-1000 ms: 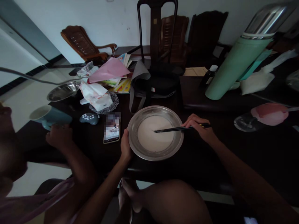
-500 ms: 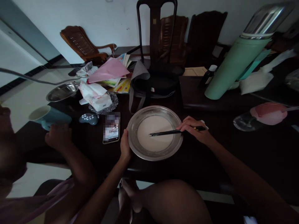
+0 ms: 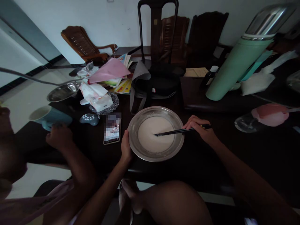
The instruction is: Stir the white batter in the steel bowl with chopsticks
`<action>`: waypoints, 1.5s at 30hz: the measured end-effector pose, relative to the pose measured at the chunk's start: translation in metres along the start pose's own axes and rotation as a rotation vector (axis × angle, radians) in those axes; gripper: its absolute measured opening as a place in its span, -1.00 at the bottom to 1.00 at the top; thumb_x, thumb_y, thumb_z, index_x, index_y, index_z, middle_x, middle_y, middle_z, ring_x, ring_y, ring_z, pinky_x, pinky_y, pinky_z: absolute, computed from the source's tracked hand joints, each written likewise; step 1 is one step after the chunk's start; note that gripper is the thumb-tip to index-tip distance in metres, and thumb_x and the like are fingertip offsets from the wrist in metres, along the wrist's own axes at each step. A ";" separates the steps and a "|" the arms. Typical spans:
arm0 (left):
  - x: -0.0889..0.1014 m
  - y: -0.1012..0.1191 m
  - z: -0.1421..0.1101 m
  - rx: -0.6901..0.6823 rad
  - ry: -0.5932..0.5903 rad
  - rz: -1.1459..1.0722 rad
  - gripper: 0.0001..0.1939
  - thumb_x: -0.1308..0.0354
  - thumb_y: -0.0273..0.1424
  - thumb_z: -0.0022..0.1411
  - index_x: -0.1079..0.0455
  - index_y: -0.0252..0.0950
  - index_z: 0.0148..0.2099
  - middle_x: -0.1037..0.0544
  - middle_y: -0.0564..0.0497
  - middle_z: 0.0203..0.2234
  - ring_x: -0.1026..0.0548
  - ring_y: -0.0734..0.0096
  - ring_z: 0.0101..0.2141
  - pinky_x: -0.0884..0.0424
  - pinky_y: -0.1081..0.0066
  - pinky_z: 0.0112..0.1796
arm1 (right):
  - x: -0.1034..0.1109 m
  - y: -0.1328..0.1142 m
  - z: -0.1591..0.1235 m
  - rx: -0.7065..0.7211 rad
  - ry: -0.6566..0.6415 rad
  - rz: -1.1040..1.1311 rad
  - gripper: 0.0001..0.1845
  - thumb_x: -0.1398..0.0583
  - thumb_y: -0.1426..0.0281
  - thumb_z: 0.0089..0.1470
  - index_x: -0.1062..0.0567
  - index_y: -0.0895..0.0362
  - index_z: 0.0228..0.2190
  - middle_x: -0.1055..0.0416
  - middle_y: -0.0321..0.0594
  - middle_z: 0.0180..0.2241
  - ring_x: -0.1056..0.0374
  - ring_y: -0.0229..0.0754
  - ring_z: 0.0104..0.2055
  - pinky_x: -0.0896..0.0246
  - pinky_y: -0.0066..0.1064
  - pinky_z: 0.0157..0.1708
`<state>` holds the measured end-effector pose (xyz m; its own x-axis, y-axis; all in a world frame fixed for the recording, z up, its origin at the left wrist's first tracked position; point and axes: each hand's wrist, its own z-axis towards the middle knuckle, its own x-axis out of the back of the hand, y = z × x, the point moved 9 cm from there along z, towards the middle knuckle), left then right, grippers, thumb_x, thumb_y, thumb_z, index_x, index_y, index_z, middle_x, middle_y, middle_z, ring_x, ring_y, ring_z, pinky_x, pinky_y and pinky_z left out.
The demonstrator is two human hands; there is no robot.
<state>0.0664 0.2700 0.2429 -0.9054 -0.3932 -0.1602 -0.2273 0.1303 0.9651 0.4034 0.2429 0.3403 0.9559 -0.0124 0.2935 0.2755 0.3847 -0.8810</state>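
Note:
A round metal bowl [image 3: 134, 147] stands near the front edge of the dark table, partly filled with a milky white batter-like liquid [image 3: 147, 143]. My left hand [image 3: 126, 147] grips the bowl's left rim, thumb on top and its other fingers hidden beneath the side. Dark chopsticks [image 3: 174, 132] are held in my right hand [image 3: 199, 127], just beyond the bowl's right rim. Their tips dip into the liquid close to its middle. Left of the bowl lies a phone [image 3: 112, 128] with its screen lit.
Another person's hand [image 3: 59, 136] is at a blue mug [image 3: 57, 117] on the left. Behind the phone are a grey-blue game controller [image 3: 89, 119] and a tissue pack [image 3: 99, 98]. A black bag [image 3: 161, 84] sits behind the bowl; a tall green thermos [image 3: 236, 68] stands at right.
My right hand and the chopsticks have shifted a little to the right, and the tips with them. My left hand stays on the bowl's rim.

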 end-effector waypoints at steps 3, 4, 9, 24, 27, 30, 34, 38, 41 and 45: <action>-0.003 0.000 -0.002 0.026 -0.014 -0.016 -0.58 -0.20 -0.02 0.09 -0.56 -0.26 -0.21 -0.63 0.00 -0.21 -0.46 0.19 0.03 -0.25 0.28 0.12 | -0.007 -0.003 0.000 0.030 -0.070 -0.019 -0.71 -0.13 0.29 0.23 -0.59 0.00 -0.46 -0.59 -0.25 -0.39 -0.39 -0.10 -0.28 -0.30 -0.18 -0.22; -0.003 0.000 -0.003 0.039 -0.009 -0.024 -0.59 -0.20 -0.02 0.08 -0.56 -0.26 -0.22 -0.63 0.00 -0.22 -0.46 0.18 0.03 -0.26 0.28 0.12 | -0.008 -0.004 0.000 0.041 -0.079 -0.035 -0.73 -0.14 0.29 0.22 -0.59 -0.01 -0.45 -0.60 -0.25 -0.37 -0.38 -0.09 -0.27 -0.30 -0.18 -0.21; -0.003 0.006 -0.006 0.022 0.013 -0.013 -0.61 -0.22 -0.04 0.08 -0.56 -0.26 -0.24 -0.63 0.01 -0.25 -0.46 0.18 0.02 -0.27 0.31 0.10 | 0.000 -0.002 0.000 0.033 -0.002 -0.017 -0.68 -0.10 0.30 0.25 -0.58 0.00 -0.47 -0.58 -0.25 -0.40 -0.39 -0.10 -0.29 -0.29 -0.18 -0.22; -0.005 -0.004 -0.003 0.092 -0.010 -0.086 -0.52 -0.26 0.01 0.00 -0.56 -0.28 -0.20 -0.64 0.02 -0.33 -0.51 0.22 -0.08 -0.33 0.32 0.04 | -0.008 -0.006 0.000 0.103 -0.076 -0.043 -0.76 -0.15 0.32 0.22 -0.60 -0.01 -0.41 -0.60 -0.26 -0.34 -0.37 -0.10 -0.24 -0.26 -0.20 -0.19; -0.002 0.000 -0.004 0.068 0.025 -0.076 -0.58 -0.28 -0.04 0.01 -0.56 -0.27 -0.23 -0.64 0.04 -0.31 -0.51 0.24 -0.08 -0.33 0.36 0.02 | 0.003 -0.003 0.000 0.072 0.035 -0.024 -0.71 -0.13 0.34 0.25 -0.59 -0.02 -0.46 -0.58 -0.29 -0.40 -0.36 -0.12 -0.27 -0.25 -0.23 -0.21; -0.002 -0.001 -0.003 0.068 0.024 -0.085 -0.60 -0.26 -0.06 0.05 -0.57 -0.27 -0.21 -0.64 0.03 -0.25 -0.51 0.25 -0.07 -0.32 0.36 0.04 | 0.002 -0.003 0.000 0.064 0.027 0.017 -0.66 -0.10 0.35 0.26 -0.58 -0.01 -0.50 -0.57 -0.28 -0.44 -0.35 -0.13 -0.31 -0.26 -0.25 -0.26; 0.001 -0.009 -0.001 0.108 0.038 -0.096 -0.57 -0.24 -0.05 0.06 -0.56 -0.28 -0.17 -0.64 0.03 -0.24 -0.50 0.25 -0.05 -0.30 0.33 0.06 | -0.006 -0.006 -0.001 0.087 -0.055 -0.037 -0.77 -0.17 0.36 0.21 -0.60 -0.01 -0.42 -0.59 -0.27 -0.37 -0.36 -0.11 -0.25 -0.26 -0.22 -0.20; -0.001 -0.008 -0.001 0.089 0.010 -0.097 -0.55 -0.25 -0.03 0.05 -0.56 -0.29 -0.18 -0.64 0.01 -0.23 -0.50 0.24 -0.04 -0.30 0.33 0.07 | 0.005 -0.004 -0.001 0.066 0.049 0.004 -0.66 -0.10 0.35 0.26 -0.57 0.01 -0.50 -0.57 -0.27 -0.42 -0.37 -0.13 -0.29 -0.26 -0.24 -0.23; 0.000 -0.007 0.000 0.082 0.012 -0.089 -0.55 -0.25 -0.04 0.05 -0.56 -0.28 -0.16 -0.64 0.01 -0.22 -0.50 0.24 -0.02 -0.29 0.34 0.09 | -0.002 -0.006 -0.001 0.083 -0.024 0.027 -0.66 -0.09 0.33 0.27 -0.57 0.01 -0.48 -0.57 -0.26 -0.42 -0.37 -0.13 -0.31 -0.26 -0.23 -0.24; -0.005 -0.002 -0.002 0.076 -0.012 -0.089 -0.56 -0.24 -0.04 0.06 -0.57 -0.30 -0.19 -0.64 -0.01 -0.24 -0.50 0.23 -0.02 -0.29 0.33 0.08 | -0.003 -0.006 0.000 0.083 -0.033 -0.034 -0.74 -0.14 0.32 0.23 -0.59 0.01 -0.43 -0.59 -0.25 -0.36 -0.39 -0.09 -0.25 -0.26 -0.21 -0.20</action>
<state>0.0720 0.2695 0.2422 -0.8846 -0.3953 -0.2476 -0.3332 0.1642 0.9284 0.3987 0.2407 0.3450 0.9421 0.0029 0.3354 0.2967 0.4595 -0.8372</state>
